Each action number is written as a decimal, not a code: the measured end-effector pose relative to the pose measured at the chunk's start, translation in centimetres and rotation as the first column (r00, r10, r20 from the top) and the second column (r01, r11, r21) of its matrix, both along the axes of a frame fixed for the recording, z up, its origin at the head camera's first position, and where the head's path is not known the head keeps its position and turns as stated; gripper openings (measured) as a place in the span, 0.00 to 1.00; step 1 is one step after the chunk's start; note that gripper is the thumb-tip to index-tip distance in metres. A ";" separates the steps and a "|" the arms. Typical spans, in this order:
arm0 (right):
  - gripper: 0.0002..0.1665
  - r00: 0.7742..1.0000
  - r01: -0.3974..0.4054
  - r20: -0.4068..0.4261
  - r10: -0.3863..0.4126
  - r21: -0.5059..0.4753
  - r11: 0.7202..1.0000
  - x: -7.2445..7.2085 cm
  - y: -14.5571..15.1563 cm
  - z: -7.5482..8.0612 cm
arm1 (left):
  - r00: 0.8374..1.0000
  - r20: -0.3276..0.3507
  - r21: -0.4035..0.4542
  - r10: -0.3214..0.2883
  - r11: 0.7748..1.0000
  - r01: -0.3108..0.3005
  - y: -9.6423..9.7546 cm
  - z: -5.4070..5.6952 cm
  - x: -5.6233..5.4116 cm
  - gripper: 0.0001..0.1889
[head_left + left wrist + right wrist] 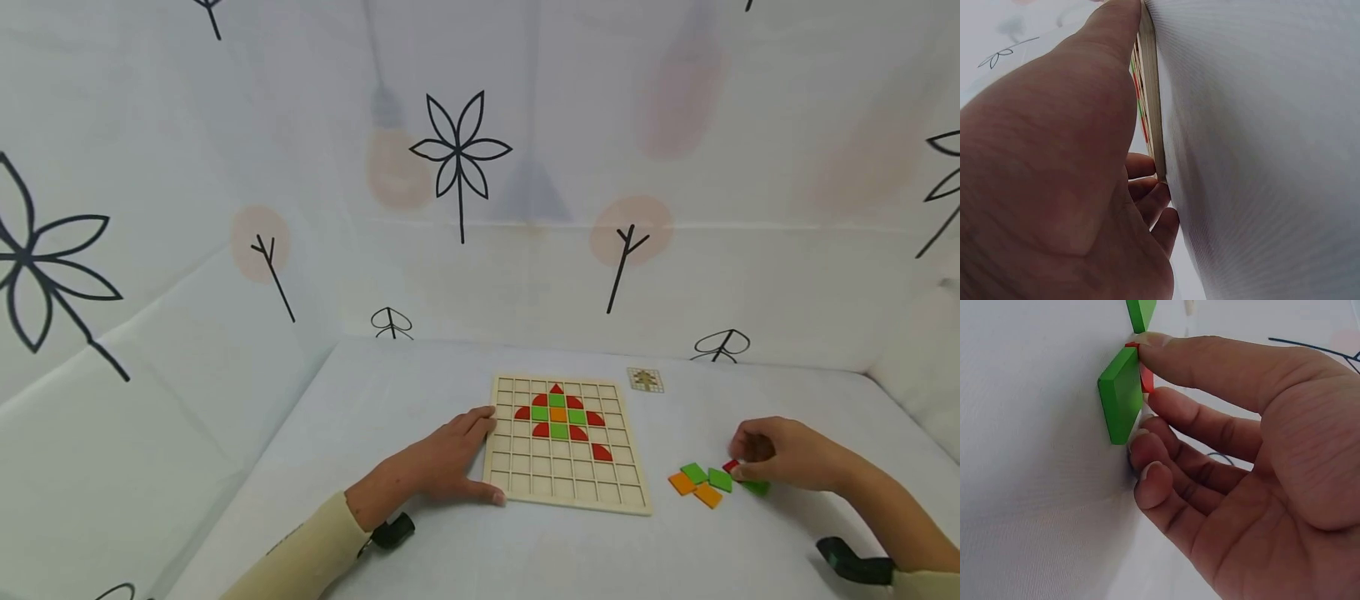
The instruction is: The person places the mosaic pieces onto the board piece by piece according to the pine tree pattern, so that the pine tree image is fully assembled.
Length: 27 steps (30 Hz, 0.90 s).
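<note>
My left hand (450,457) rests at the left side of a square wooden grid board (517,483), fingertips along its left edge and thumb by the near left corner. Red, green and one orange tile form a tree-like pattern on the board; a red quarter-round tile (602,452) sits lower right of it. To the right, my right hand (802,454) pinches a small red tile (1147,376) between thumb and index finger. Close beside that tile is a green square tile (1121,394), partly under the hand in the head view. The red tile's full shape is hidden by the fingers.
Between board and right hand lie loose green tiles (720,480) and orange tiles (682,483). A small card with a printed tree pattern (646,380) lies past the board's far right corner. A white patterned cloth backdrop (525,275) stands behind the white table (390,392).
</note>
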State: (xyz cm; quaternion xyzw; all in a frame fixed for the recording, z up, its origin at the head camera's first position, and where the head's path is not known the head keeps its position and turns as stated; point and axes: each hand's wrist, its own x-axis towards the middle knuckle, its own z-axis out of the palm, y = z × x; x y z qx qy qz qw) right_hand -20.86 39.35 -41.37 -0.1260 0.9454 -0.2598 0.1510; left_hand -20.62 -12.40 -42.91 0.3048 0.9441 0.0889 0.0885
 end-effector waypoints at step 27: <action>0.06 0.987 -0.009 -0.161 0.009 0.004 1.000 0.4 -2.8 0.7 | 1.000 0.001 0.004 0.004 1.000 -0.004 0.0 0.1 0.1 0.64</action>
